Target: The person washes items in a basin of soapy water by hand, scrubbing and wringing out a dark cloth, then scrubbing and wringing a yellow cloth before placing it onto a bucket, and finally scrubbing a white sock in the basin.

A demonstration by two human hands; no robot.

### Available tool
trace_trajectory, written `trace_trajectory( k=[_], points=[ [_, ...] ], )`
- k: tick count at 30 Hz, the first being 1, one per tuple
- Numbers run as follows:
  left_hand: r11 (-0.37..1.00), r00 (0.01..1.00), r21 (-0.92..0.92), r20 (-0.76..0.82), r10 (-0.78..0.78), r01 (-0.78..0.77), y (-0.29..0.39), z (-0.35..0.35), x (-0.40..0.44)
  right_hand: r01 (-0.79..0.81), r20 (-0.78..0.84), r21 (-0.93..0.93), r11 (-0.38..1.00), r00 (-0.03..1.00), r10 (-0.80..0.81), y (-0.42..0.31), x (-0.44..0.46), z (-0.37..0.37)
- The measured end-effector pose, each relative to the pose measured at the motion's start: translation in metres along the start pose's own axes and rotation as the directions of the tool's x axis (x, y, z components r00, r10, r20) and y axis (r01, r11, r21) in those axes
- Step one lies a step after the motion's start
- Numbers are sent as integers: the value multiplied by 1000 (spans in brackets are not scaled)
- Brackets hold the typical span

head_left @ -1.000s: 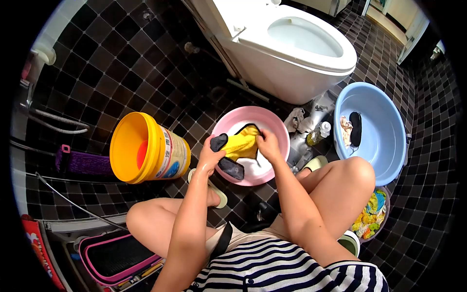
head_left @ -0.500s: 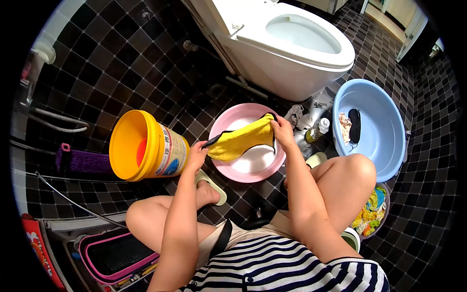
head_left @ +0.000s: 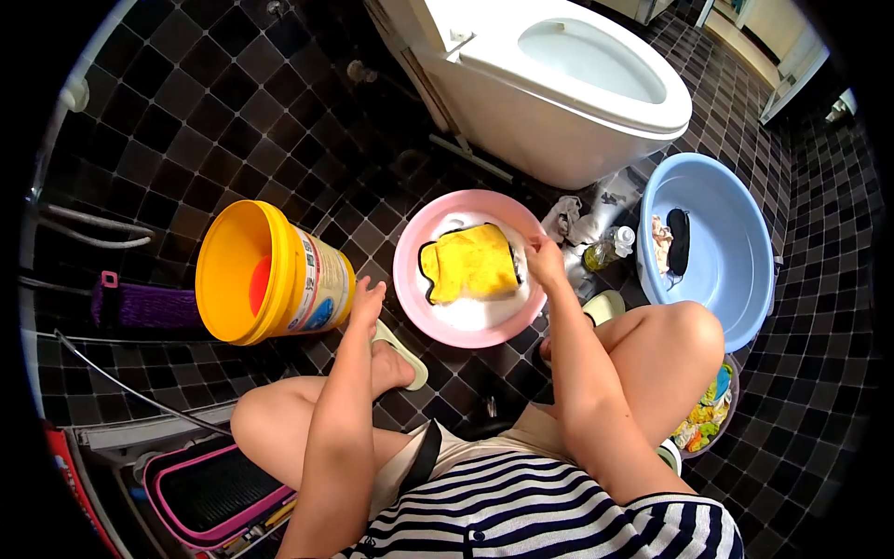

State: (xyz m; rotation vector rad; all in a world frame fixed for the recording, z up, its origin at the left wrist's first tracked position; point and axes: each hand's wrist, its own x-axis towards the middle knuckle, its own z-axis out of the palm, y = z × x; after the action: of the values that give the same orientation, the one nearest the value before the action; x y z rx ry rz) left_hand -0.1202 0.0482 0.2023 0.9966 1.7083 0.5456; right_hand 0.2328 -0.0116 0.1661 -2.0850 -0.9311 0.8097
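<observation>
A yellow cloth with dark edging (head_left: pixel 468 263) lies spread on white suds inside the pink basin (head_left: pixel 416 312). My left hand (head_left: pixel 368 300) is off the cloth, between the basin and the yellow bucket (head_left: pixel 212 279), its fingers apart and holding nothing. Over the basin's right rim is my right hand (head_left: pixel 545 259), its fingers loosely bent just beside the cloth's right edge. A small gap seems to separate them from the cloth; the fingertips are partly hidden.
A blue tub (head_left: pixel 731 252) with a black item and pale cloth stands at the right. Between it and the basin are a bottle of yellow liquid (head_left: pixel 612 248) and grey cloths (head_left: pixel 562 219). The toilet (head_left: pixel 568 130) stands behind. Colourful cloths (head_left: pixel 705 415) fill a container at lower right.
The yellow cloth, held stretched between both hands before, now lies down in the basin. My left hand has let go and moved slightly left; my right hand stays near the right rim.
</observation>
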Motion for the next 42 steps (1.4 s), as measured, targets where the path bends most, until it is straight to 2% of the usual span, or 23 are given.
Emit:
trace_trajectory(
  k=[2, 6, 7, 10, 12, 13, 15, 17, 18, 20, 22, 23, 24, 25, 27, 28, 30, 32, 34, 36, 37, 39, 42],
  points=[
    [1000, 1000, 3, 7, 16, -16, -13, 4, 0, 17, -13, -25, 1000, 1000, -17, 4, -13, 4],
    [1000, 997, 0, 79, -6, 6, -8, 23, -15, -34, 116, -138, 990, 992, 50, 12, -27, 9],
    [995, 994, 84, 94, 50, -58, -21, 27, -5, 2, 137, -169, 986, 990, 22, 17, -28, 14],
    [981, 987, 141, 104, 119, -133, -36, 45, 1, 79, 177, -223, 972, 983, -39, 28, -28, 28],
    [986, 986, 125, 140, 92, -110, -35, 58, -1, 174, 234, -286, 942, 966, -107, 33, -28, 38],
    [973, 984, 197, 154, 95, -124, -34, 64, -1, 208, 293, -297, 932, 949, -119, 26, -30, 37],
    [923, 984, 360, 159, 82, -135, -33, 77, 3, 270, 351, -366, 891, 926, -137, 6, -32, 32],
    [808, 966, 531, 183, 183, -254, -34, 89, 6, 387, 453, -475, 790, 877, -158, 6, -26, 40],
    [737, 957, 610, 200, 212, -291, -28, 94, 6, 384, 458, -480, 789, 877, -148, 8, -23, 44],
    [724, 951, 619, 227, 208, -306, -29, 102, 13, 488, 484, -499, 716, 843, -237, 12, -16, 53],
    [711, 946, 626, 253, 203, -321, -27, 109, 20, 514, 527, -526, 678, 822, -214, 16, -8, 61],
    [612, 923, 691, 299, 242, -385, -26, 113, 23, 542, 563, -547, 637, 802, -199, 18, -3, 65],
    [502, 896, 743, 349, 273, -442, -23, 116, 25, 541, 571, -548, 638, 799, -187, 15, -1, 66],
    [509, 900, 742, 351, 258, -435, -16, 120, 25, 554, 609, -540, 633, 777, -160, 4, -1, 63],
    [397, 890, 797, 399, 218, -455, -7, 129, 27, 565, 654, -534, 629, 748, -117, 8, 3, 70],
    [405, 892, 795, 403, 202, -451, -13, 132, 30, 574, 651, -557, 600, 751, -114, 17, 3, 76],
    [351, 881, 822, 473, 18, -449, -26, 134, 34, 581, 653, -582, 568, 751, -100, 31, -6, 83],
    [332, 864, 804, 497, 80, -493, -43, 136, 41, 529, 654, -594, 606, 756, -19, 37, -13, 88],
    [124, 866, 867, 493, -84, -482, -39, 140, 42, 476, 654, -585, 657, 756, 35, 32, -9, 88],
    [115, 871, 866, 492, -21, -486, -44, 139, 52, 361, 651, -561, 745, 748, 128, 26, -4, 87],
    [153, 868, 858, 497, -3, -490, -40, 138, 57, 377, 651, -647, 662, 726, 223, 19, 6, 89],
    [223, 865, 840, 500, 39, -495, -29, 136, 59, 372, 645, -632, 680, 739, 194, 36, 16, 97],
    [179, 868, 852, 494, 36, -492, -38, 135, 54, 389, 615, -613, 687, 781, 107, 63, 0, 100]
  ],
)
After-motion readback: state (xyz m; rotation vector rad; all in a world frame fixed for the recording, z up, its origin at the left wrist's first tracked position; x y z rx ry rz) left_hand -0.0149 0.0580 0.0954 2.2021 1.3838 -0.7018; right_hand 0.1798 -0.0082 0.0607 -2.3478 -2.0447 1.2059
